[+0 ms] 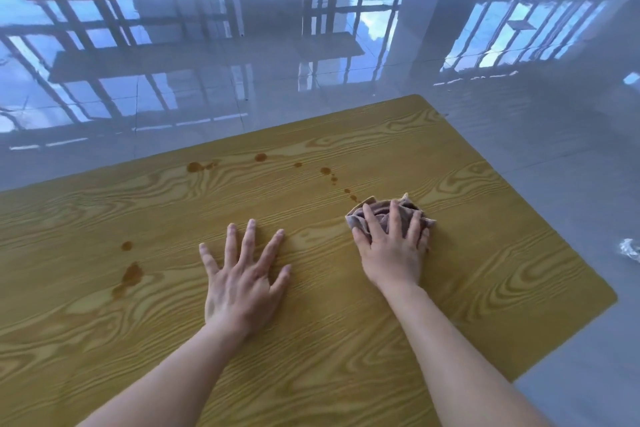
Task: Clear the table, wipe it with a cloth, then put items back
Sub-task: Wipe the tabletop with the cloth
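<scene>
On the wood-grain table (346, 340) the right hand (391, 253) presses a bunched cloth (384, 218) with spread fingers, left hand (242, 281) flat, splayed. I'd sweep left through the brown spill drops (325, 170), keeping steady pressure.

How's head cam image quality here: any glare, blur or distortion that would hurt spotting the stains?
Head view: window reflections glare hard off the glossy floor; the table is evenly lit with no glare, so the brown stains read clearly; the wide-angle lens slightly bows the table edges; left hand, right hand and cloth look sharp, with only faint shadows.
</scene>
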Demonstrator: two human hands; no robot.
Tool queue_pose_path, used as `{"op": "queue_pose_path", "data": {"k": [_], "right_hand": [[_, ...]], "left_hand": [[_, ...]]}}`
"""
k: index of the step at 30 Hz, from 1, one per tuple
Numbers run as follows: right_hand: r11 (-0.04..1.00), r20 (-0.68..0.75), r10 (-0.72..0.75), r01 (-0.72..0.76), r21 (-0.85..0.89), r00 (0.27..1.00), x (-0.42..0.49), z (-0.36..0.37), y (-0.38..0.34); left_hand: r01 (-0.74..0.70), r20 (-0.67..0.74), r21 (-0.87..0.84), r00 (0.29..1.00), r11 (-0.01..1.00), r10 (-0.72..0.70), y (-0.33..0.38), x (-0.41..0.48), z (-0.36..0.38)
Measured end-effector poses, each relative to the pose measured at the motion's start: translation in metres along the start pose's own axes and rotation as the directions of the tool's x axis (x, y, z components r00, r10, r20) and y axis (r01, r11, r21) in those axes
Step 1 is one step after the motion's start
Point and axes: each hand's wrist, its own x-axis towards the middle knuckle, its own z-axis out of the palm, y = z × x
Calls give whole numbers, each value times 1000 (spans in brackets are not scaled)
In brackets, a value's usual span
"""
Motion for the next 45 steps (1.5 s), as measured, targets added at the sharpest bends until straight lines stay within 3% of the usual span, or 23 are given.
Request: {"op": "queue_pose_path", "data": {"k": [2,4,6,9,11,13,14,16,19,21,23,26,28,29,31,33,35,38,40,42,43,45], "right_hand": [[967,-22,-254,253,-39,967,-44,10,-6],[879,-54,-477,474,-48,877,-100,18,14],[834,-65,-552,549,-61,831,-116,19,50],[924,-56,-366,355,-143,929,-56,3,84],[990,-21,-119,117,-81,993,-3,-10,73],[1000,1,18,-18,5,1000,37,-13,43],[1000,15,14,-14,25,1000,45,-14,24],[988,20,-152,153,-9,988,35,-12,-6],[852,36,-520,521,-46,854,-24,-1,-1],[782,51,-618,620,-58,784,-56,2,29],[830,53,-547,550,-95,835,-38,-4,54],[968,24,-234,235,-85,972,40,-15,46],[997,28,-79,79,5,996,82,-19,16],[997,34,-80,79,17,996,88,-18,-1],[972,28,-233,233,-24,972,69,-9,-25],[890,20,-450,451,-66,893,18,1,-19],[828,23,-554,554,-86,832,-23,3,12],[882,31,-447,446,-149,894,10,-9,59],[976,11,-203,203,-80,979,56,-17,59],[999,28,-35,35,7,999,88,-21,31],[999,26,-46,45,26,999,90,-20,12],[969,30,-245,246,-21,969,63,-10,-15]], "left_hand": [[14,-2,11,1000,1000,-14,0,-3,1],[15,-12,13,1000,1000,-15,0,-3,0],[21,-18,9,1000,1000,-21,0,-1,-2],[22,-15,14,1000,1000,-22,2,1,-3],[23,-24,16,999,1000,-23,3,1,-2],[37,-28,6,999,999,-37,3,0,-2],[40,-26,6,999,999,-40,2,0,-2],[45,-18,11,999,999,-45,2,-1,-1],[49,-20,5,999,999,-49,4,-2,-2],[39,-29,-8,999,999,-39,4,-2,-2],[43,-41,-33,998,999,-45,4,-1,-2],[40,-48,-40,998,998,-42,5,-3,0],[42,-55,-44,997,998,-44,5,-2,0],[45,-52,-39,998,998,-47,4,-2,0],[50,-56,-34,997,998,-52,2,-3,1],[49,-65,-39,997,998,-51,1,-4,0],[48,-63,-46,997,998,-51,3,-4,0],[49,-57,-50,997,998,-52,4,-1,-2],[46,-47,-47,998,998,-48,4,-3,-1],[63,-27,-35,998,997,-64,3,-4,0],[67,-14,-23,998,997,-68,2,-2,-1],[78,-4,-40,997,996,-78,4,7,-5]]}}
